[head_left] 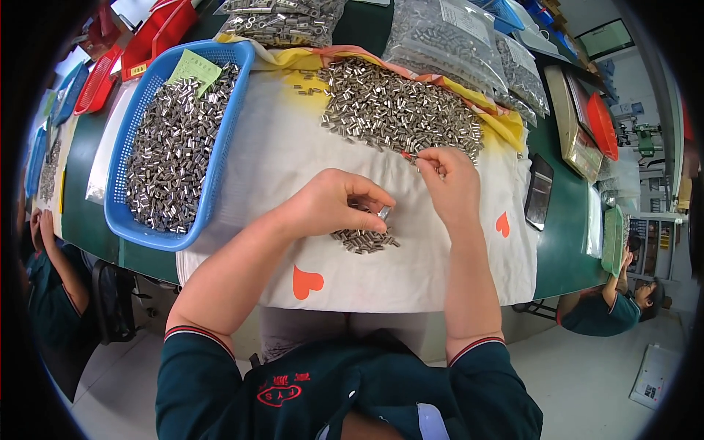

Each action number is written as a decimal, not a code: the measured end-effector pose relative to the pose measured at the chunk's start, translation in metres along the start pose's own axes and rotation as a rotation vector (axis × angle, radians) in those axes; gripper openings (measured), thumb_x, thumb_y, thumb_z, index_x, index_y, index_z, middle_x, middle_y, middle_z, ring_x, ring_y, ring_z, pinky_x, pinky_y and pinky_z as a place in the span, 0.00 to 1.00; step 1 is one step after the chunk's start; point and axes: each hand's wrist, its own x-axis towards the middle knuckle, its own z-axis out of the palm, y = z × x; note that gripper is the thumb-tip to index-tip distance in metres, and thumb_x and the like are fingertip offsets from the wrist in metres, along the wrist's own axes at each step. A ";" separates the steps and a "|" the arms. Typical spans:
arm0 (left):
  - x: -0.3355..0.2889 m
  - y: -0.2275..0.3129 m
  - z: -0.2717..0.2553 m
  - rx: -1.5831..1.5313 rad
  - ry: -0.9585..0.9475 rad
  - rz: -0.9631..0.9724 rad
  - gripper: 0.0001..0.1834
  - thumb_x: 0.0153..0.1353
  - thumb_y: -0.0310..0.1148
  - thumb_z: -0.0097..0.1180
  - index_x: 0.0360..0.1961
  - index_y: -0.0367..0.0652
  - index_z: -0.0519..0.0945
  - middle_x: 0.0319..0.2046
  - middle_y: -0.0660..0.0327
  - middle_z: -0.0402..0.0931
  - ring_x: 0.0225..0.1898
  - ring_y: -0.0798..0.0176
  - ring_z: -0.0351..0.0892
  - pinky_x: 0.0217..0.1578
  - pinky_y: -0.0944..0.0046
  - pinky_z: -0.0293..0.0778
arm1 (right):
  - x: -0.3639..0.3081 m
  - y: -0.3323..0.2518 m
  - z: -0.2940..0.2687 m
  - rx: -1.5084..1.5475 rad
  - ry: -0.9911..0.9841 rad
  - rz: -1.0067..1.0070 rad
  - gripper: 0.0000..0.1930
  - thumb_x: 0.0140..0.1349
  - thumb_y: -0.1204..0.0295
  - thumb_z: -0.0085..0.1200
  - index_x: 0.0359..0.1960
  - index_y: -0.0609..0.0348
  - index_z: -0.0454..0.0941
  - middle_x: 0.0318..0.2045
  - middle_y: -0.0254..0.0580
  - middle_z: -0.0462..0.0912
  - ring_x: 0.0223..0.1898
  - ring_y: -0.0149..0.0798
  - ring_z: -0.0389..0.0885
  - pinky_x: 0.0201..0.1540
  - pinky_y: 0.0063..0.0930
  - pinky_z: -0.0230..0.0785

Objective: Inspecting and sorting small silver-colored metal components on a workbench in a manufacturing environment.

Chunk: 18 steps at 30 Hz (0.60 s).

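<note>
My left hand [341,202] is closed, pinching a small shiny metal cylinder [384,212] between thumb and fingertips. Just below it on the white cloth [396,282] lies a small heap of short metal cylinders [363,242]. My right hand [451,187] is closed, its fingertips at the near edge of a large spread pile of similar cylinders [396,103]. From those fingertips sticks out a thin thing with a red tip [407,155]; its kind is too small to tell. Part of what the right fingers grip is hidden.
A blue plastic basket [114,183] full of metal cylinders, with a green paper slip [195,71], stands at the left. Clear bags of metal parts [440,44] lie along the back. A dark phone [540,192] rests at the right. Other people sit at both sides.
</note>
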 end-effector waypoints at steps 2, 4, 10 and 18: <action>0.000 -0.002 0.000 -0.033 0.023 -0.005 0.17 0.44 0.27 0.65 0.38 0.37 0.79 0.27 0.68 0.76 0.28 0.78 0.70 0.31 0.76 0.69 | 0.002 0.003 0.012 -0.363 0.085 -0.263 0.04 0.46 0.75 0.56 0.25 0.58 0.77 0.25 0.39 0.75 0.29 0.40 0.73 0.35 0.29 0.65; 0.000 -0.003 0.000 -0.066 0.048 -0.008 0.17 0.44 0.26 0.65 0.38 0.37 0.78 0.27 0.68 0.75 0.29 0.78 0.71 0.31 0.76 0.69 | 0.004 0.001 0.022 -0.428 0.083 -0.297 0.03 0.45 0.74 0.56 0.24 0.58 0.77 0.24 0.39 0.75 0.30 0.41 0.72 0.36 0.32 0.65; 0.003 -0.004 -0.002 -0.165 0.059 -0.020 0.17 0.47 0.24 0.62 0.40 0.37 0.77 0.29 0.66 0.75 0.31 0.77 0.72 0.35 0.76 0.70 | -0.002 -0.001 0.021 -0.442 0.049 -0.323 0.03 0.45 0.75 0.56 0.24 0.58 0.77 0.24 0.39 0.75 0.31 0.41 0.72 0.38 0.32 0.64; 0.005 -0.006 -0.005 -0.440 0.182 0.001 0.17 0.50 0.21 0.58 0.43 0.33 0.74 0.33 0.62 0.76 0.34 0.73 0.75 0.37 0.73 0.73 | -0.021 -0.028 0.009 0.343 -0.228 -0.149 0.03 0.48 0.80 0.54 0.26 0.60 0.77 0.26 0.34 0.78 0.28 0.28 0.74 0.31 0.19 0.66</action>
